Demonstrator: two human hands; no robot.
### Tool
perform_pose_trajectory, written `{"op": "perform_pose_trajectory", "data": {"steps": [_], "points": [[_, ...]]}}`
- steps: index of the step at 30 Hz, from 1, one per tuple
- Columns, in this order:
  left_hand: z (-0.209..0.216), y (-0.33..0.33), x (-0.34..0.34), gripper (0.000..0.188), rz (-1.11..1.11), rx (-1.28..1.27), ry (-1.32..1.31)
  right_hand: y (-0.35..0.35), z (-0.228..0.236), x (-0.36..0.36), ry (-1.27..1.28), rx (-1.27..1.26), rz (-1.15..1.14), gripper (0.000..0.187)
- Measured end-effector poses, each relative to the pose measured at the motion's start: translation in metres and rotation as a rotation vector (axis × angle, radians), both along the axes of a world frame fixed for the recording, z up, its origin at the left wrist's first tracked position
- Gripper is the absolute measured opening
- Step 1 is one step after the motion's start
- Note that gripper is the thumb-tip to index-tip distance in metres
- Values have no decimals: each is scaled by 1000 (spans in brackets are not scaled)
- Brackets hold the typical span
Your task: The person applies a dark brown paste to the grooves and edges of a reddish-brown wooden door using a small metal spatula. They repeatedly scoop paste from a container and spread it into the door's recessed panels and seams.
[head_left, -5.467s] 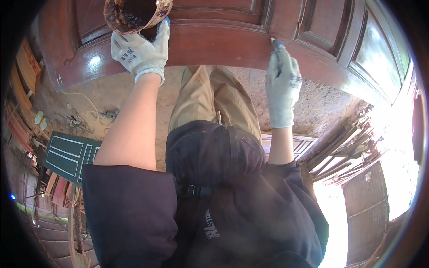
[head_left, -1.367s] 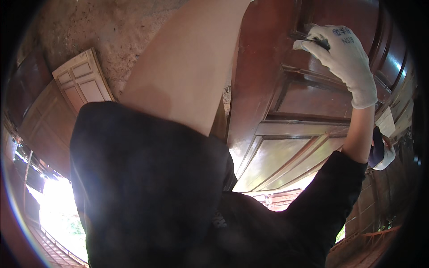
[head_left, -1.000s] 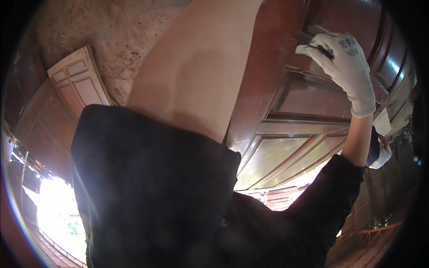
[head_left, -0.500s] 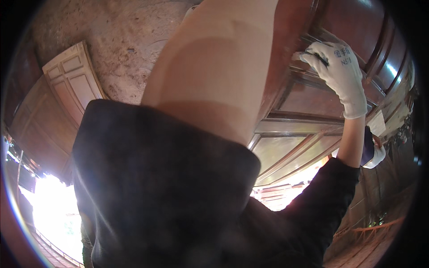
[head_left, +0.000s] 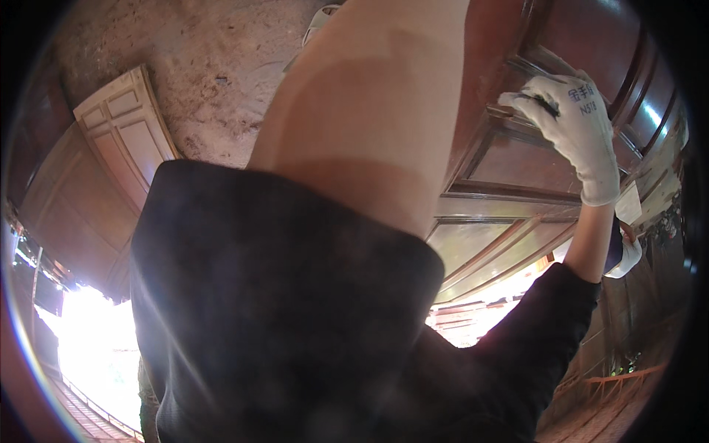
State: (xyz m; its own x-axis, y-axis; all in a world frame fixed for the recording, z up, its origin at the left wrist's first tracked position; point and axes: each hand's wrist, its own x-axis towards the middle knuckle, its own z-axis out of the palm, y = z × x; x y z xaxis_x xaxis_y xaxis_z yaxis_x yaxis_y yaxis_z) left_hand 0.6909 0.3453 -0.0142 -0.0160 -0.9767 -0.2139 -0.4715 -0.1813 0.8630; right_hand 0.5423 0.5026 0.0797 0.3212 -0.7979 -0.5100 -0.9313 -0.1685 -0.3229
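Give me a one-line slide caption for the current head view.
Gloved right hand at a glossy red-brown panelled door; bare left arm extends beyond the upper edge.

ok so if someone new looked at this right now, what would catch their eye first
Probably the bare left arm and its black sleeve, which fill the middle of the view. Next comes the right hand in a white glove, fingers curled, at the upper right against a glossy red-brown panelled door. A paler panelled door at the left and the glaring opening at the lower left also stand out.
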Motion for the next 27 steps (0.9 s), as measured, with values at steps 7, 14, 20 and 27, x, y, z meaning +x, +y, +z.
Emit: {"op": "perform_pose_trajectory", "data": {"steps": [7, 14, 20, 27], "points": [[2, -1, 6, 85, 0, 8, -47, 7, -9, 0, -6, 40, -55, 25], [-5, -2, 3, 85, 3, -8, -53, 9, -14, 6, -113, -58, -55, 28], [-2, 1, -4, 86, -30, 5, -9, 26, 13, -23, 121, -8, -145, 27], [-11, -1, -1, 81, 29, -50, -203, 69, 17, 13, -576, -23, -1026, 34]]}}
